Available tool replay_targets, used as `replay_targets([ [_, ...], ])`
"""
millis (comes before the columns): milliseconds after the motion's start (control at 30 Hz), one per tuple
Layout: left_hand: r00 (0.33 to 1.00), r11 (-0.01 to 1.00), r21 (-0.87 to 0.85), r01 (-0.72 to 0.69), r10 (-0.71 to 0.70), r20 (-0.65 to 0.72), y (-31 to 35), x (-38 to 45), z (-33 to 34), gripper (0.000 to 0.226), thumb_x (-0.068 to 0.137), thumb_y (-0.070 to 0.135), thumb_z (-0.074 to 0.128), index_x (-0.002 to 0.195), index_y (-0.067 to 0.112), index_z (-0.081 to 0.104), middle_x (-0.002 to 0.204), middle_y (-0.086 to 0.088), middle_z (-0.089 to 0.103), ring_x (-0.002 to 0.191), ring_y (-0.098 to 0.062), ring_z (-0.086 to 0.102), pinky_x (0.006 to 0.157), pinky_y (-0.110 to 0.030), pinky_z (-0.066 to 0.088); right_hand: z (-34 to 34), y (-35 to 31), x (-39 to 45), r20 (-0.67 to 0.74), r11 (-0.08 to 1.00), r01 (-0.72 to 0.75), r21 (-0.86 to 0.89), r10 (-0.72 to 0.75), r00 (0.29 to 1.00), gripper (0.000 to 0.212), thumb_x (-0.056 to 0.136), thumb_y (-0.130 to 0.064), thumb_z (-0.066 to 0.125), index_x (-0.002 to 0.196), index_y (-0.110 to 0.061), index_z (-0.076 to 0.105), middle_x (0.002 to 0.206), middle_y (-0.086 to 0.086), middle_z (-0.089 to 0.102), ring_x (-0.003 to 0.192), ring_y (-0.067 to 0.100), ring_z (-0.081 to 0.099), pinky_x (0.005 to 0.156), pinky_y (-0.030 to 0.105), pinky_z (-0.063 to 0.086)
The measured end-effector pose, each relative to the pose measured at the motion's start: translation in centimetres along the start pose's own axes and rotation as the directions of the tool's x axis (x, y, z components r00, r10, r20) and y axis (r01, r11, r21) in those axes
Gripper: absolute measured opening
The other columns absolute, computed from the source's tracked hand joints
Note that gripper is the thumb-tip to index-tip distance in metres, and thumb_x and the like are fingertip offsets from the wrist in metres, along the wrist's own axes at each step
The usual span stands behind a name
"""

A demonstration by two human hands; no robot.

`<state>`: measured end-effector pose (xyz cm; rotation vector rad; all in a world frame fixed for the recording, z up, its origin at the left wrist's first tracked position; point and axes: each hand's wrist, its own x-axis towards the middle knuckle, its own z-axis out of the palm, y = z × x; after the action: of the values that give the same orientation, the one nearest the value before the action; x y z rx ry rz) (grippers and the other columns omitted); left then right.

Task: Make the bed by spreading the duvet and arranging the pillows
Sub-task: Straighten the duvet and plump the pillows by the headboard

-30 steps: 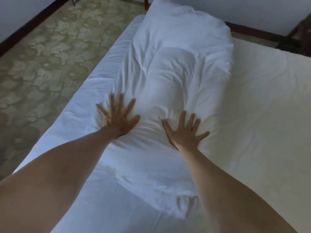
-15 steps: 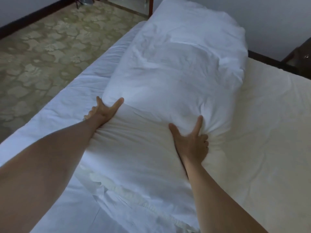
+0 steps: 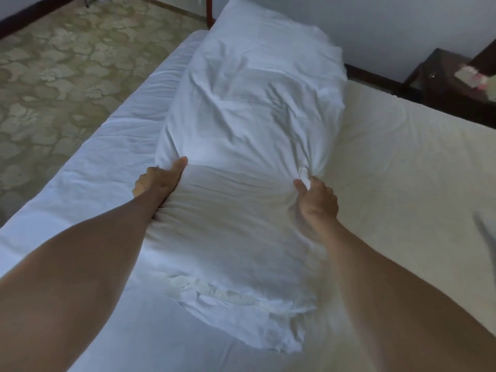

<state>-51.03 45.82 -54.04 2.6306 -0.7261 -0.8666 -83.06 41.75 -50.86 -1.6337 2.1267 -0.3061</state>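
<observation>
- The left hand grips the left edge of the duvet, thumb on top, fingers tucked under the fabric.
- The right hand pinches a bunch of cloth at the duvet's right edge, fingers curled round it.
- The duvet lies folded in a long white bundle down the bed, its far end against the wall.
- Its near end is flat and crumpled between the two forearms.
- A white sheet covers the bed left of the duvet; the right side looks cream.
- A patterned floor lies to the left.
- A dark nightstand stands at the far right.
</observation>
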Motion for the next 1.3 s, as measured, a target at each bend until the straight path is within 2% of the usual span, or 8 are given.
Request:
replay_targets([
  [167, 0.995, 1.000, 0.018, 0.009, -0.010, 0.097, -1.7, -7.3, 0.5, 0.110, 0.069, 0.089, 0.043, 0.139, 0.006, 0.044, 0.140, -0.021, 0.049, 0.128, -0.038, 0.046, 0.107, -0.044, 0.035, -4.9, 4.3, -4.3, 0.068, 0.999, -0.049, -0.013, 0.050, 0.996, 0.048, 0.098, -0.054, 0.044, 0.130, -0.020, 0.058, 0.123, 0.016, 0.062, 0.116, 0.038, 0.055, 0.093, 0.039, 0.043],
  [400, 0.991, 1.000, 0.018, -0.019, 0.016, 0.134, -1.7, -19.0, 7.3, 0.105, 0.073, 0.085, 0.046, 0.139, 0.004, 0.044, 0.139, -0.021, 0.048, 0.128, -0.038, 0.046, 0.107, -0.041, 0.034, -11.5, 15.8, -6.8, 0.104, 0.999, -0.032, 0.005, 0.032, 0.994, 0.048, 0.097, -0.053, 0.047, 0.130, -0.020, 0.058, 0.122, 0.015, 0.062, 0.113, 0.037, 0.057, 0.088, 0.036, 0.044],
  [667, 0.982, 0.993, 0.069, -0.093, 0.080, 0.171, 3.5, -37.6, 19.4, 0.100, 0.075, 0.082, 0.048, 0.139, 0.005, 0.045, 0.140, -0.023, 0.048, 0.130, -0.038, 0.045, 0.108, -0.039, 0.032, -21.0, 36.1, -8.1, 0.075, 0.996, -0.067, 0.053, 0.063, 0.995, 0.046, 0.097, -0.054, 0.046, 0.126, -0.020, 0.059, 0.120, 0.016, 0.062, 0.111, 0.038, 0.058, 0.084, 0.037, 0.043],
  [767, 0.969, 0.977, 0.123, -0.173, 0.146, 0.200, 6.1, -45.1, 24.8, 0.094, 0.079, 0.079, 0.045, 0.139, 0.007, 0.046, 0.138, -0.022, 0.050, 0.127, -0.037, 0.047, 0.107, -0.039, 0.034, -24.3, 45.3, -8.8, 0.046, 0.989, -0.137, 0.059, 0.134, 0.990, 0.044, 0.097, -0.053, 0.047, 0.116, -0.017, 0.062, 0.115, 0.016, 0.064, 0.107, 0.038, 0.059, 0.079, 0.036, 0.040],
  [933, 0.945, 0.957, 0.123, -0.264, 0.232, 0.229, 9.9, -54.1, 31.8, 0.095, 0.078, 0.082, 0.042, 0.137, 0.006, 0.046, 0.133, -0.020, 0.053, 0.124, -0.037, 0.050, 0.104, -0.041, 0.037, -28.4, 56.7, -11.0, -0.031, 0.961, -0.267, 0.069, 0.270, 0.962, 0.044, 0.095, -0.051, 0.049, 0.114, -0.013, 0.062, 0.118, 0.020, 0.062, 0.110, 0.040, 0.057, 0.085, 0.040, 0.044],
  [1133, 0.959, 0.960, 0.117, -0.254, 0.235, 0.159, 8.6, -57.8, 34.7, 0.089, 0.082, 0.080, 0.038, 0.131, 0.006, 0.051, 0.129, -0.019, 0.057, 0.119, -0.038, 0.053, 0.099, -0.042, 0.039, -30.5, 61.8, -13.9, -0.042, 0.946, -0.312, 0.083, 0.316, 0.948, 0.043, 0.095, -0.050, 0.052, 0.114, -0.013, 0.059, 0.119, 0.022, 0.060, 0.111, 0.041, 0.056, 0.086, 0.040, 0.044],
  [1233, 0.986, 0.977, 0.138, -0.165, 0.163, 0.027, 6.9, -58.3, 34.1, 0.075, 0.088, 0.066, 0.043, 0.134, 0.007, 0.044, 0.137, -0.020, 0.046, 0.127, -0.040, 0.042, 0.104, -0.047, 0.032, -30.5, 61.0, -15.1, -0.029, 0.959, -0.257, 0.116, 0.262, 0.965, 0.031, 0.096, -0.042, 0.053, 0.090, -0.012, 0.052, 0.103, 0.021, 0.060, 0.102, 0.040, 0.058, 0.073, 0.037, 0.041],
  [1300, 0.977, 0.948, 0.252, -0.192, 0.209, -0.042, 6.9, -60.2, 33.6, 0.067, 0.089, 0.056, 0.044, 0.138, 0.010, 0.039, 0.142, -0.018, 0.038, 0.132, -0.039, 0.034, 0.105, -0.051, 0.027, -30.7, 59.8, -15.9, -0.039, 0.961, -0.253, 0.115, 0.259, 0.965, 0.027, 0.097, -0.036, 0.051, 0.084, -0.013, 0.053, 0.097, 0.019, 0.061, 0.098, 0.039, 0.058, 0.069, 0.034, 0.038],
])
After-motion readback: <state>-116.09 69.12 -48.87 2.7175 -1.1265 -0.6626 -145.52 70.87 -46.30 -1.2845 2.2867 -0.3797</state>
